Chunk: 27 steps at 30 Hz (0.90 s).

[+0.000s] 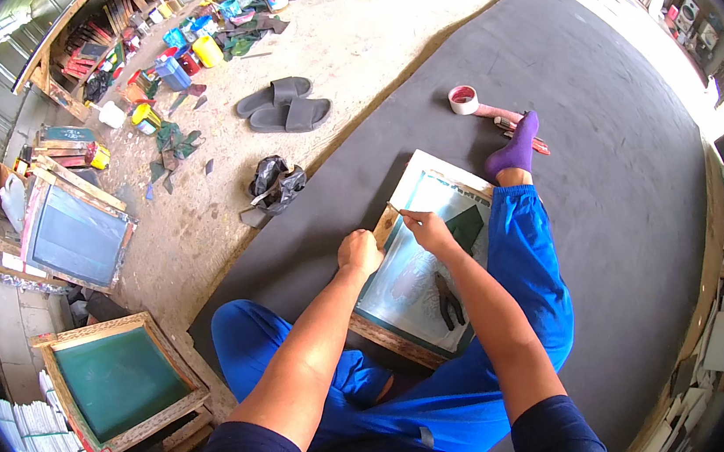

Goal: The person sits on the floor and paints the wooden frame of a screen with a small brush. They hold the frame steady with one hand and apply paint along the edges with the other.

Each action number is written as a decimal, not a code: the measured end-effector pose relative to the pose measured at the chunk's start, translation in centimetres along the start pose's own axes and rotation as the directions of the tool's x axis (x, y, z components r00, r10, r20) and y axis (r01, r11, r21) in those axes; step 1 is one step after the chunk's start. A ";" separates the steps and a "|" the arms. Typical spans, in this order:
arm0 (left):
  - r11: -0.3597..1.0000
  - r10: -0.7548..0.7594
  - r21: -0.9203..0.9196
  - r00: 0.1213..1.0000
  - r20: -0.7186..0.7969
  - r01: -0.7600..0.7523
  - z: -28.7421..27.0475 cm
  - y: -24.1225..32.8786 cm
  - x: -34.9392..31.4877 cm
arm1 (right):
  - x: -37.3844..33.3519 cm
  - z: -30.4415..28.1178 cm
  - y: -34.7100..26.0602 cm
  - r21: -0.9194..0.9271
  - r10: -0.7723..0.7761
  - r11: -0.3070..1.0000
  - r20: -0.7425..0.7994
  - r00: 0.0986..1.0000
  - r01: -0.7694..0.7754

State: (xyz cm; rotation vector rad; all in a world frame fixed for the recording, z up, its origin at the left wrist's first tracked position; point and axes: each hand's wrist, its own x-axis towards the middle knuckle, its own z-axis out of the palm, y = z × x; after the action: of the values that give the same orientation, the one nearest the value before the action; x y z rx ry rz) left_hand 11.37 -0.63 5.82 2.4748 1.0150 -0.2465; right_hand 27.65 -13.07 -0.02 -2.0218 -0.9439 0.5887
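A wooden frame with pale mesh [401, 285] lies slanted between my legs. My left hand [359, 254] is closed at the frame's left rail; what its fingers hold is hidden. Just right of it, my right hand [427, 230] is closed in a pinch above the same rail. A thin, short piece [395, 211] shows at its fingertips, too small to name. Bare brown wood [386, 226] shows on the rail between the hands. Dark-handled pliers [449, 301] rest on the mesh beside my right forearm. Farther up, a dark green flat piece [466, 229] lies on it.
I sit on a large dark grey surface [618, 225]. A roll of tape [463, 100] and red-handled tools [539, 144] lie near my purple-socked foot [519, 146]. Sandals [289, 114] and a black plastic bag [276, 185] are on the floor. A green-meshed frame [122, 376] stands at left.
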 end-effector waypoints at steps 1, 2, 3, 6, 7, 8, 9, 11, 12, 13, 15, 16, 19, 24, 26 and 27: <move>1.000 -0.009 0.008 1.000 -0.005 0.009 0.0 -0.5 -0.1 | 0.5 -0.3 -2.0 0.115 0.252 0.958 0.107 0.962 -0.264; 1.000 -0.024 0.013 1.000 -0.013 0.024 -0.1 -1.1 -0.2 | 0.9 -1.5 -6.1 0.189 0.467 0.837 0.243 0.850 -0.514; 1.000 -0.020 0.008 1.000 -0.018 0.020 0.0 -1.1 -0.3 | 0.8 -2.5 -8.1 0.219 0.640 0.643 0.372 0.672 -0.734; 1.000 0.022 -0.013 1.000 -0.021 -0.022 0.2 0.0 -0.1 | -0.2 -2.1 -2.4 -0.002 0.253 0.967 0.141 0.957 -0.255; 1.000 0.013 -0.016 1.000 -0.026 -0.013 0.3 -0.5 0.0 | -0.7 -2.0 -3.2 -0.103 0.246 0.966 0.098 0.964 -0.236; 1.000 0.002 -0.021 1.000 -0.028 -0.003 0.4 -0.9 0.0 | -1.6 -2.5 -5.4 -0.205 0.236 0.954 0.058 0.970 -0.220; 1.000 0.005 -0.030 1.000 -0.023 -0.006 0.5 -1.1 0.0 | -2.4 -3.0 -6.7 -0.304 0.224 0.929 0.011 0.974 -0.210; 0.999 0.019 -0.043 1.000 -0.013 -0.020 0.5 -1.1 0.2 | -2.8 -3.2 -7.1 -0.337 0.239 0.915 0.011 0.971 -0.222; 0.998 0.021 -0.051 1.000 -0.013 -0.021 0.6 -1.2 0.2 | -2.9 -3.1 -7.2 -0.354 0.246 0.908 0.011 0.969 -0.226; 0.998 0.023 -0.058 1.000 -0.016 -0.024 0.7 -1.2 0.2 | -3.1 -3.0 -7.1 -0.354 0.236 0.909 0.002 0.972 -0.220; 0.998 0.023 -0.063 0.999 -0.023 -0.024 1.0 -1.4 0.5 | -3.1 -2.8 -7.0 -0.355 0.214 0.912 -0.016 0.977 -0.206; 0.998 0.019 -0.062 1.000 -0.025 -0.020 1.2 -1.5 0.6 | -3.0 -2.7 -7.1 -0.380 0.219 0.902 -0.012 0.976 -0.207; 0.997 0.024 -0.072 0.999 -0.043 -0.027 1.4 -1.6 0.6 | -2.8 -2.7 -7.4 -0.439 0.216 0.877 -0.002 0.976 -0.195; 0.997 0.031 -0.071 0.999 -0.031 -0.033 1.7 -2.0 0.8 | -2.7 -2.9 -8.1 -0.495 0.208 0.852 0.015 0.978 -0.174; 0.996 0.043 -0.077 0.999 -0.034 -0.045 1.8 -2.1 0.7 | -2.8 -3.0 -8.0 -0.488 0.195 0.859 0.024 0.981 -0.158; 0.995 0.050 -0.081 0.998 -0.038 -0.053 1.9 -2.2 0.7 | -2.8 -3.0 -7.9 -0.484 0.188 0.862 0.029 0.982 -0.150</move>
State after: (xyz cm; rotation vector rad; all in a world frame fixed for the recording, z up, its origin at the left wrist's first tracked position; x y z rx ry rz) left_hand 10.38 0.31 3.21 2.4355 0.9555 -0.1421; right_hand 24.77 -13.63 8.38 -2.5648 -1.0393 0.5665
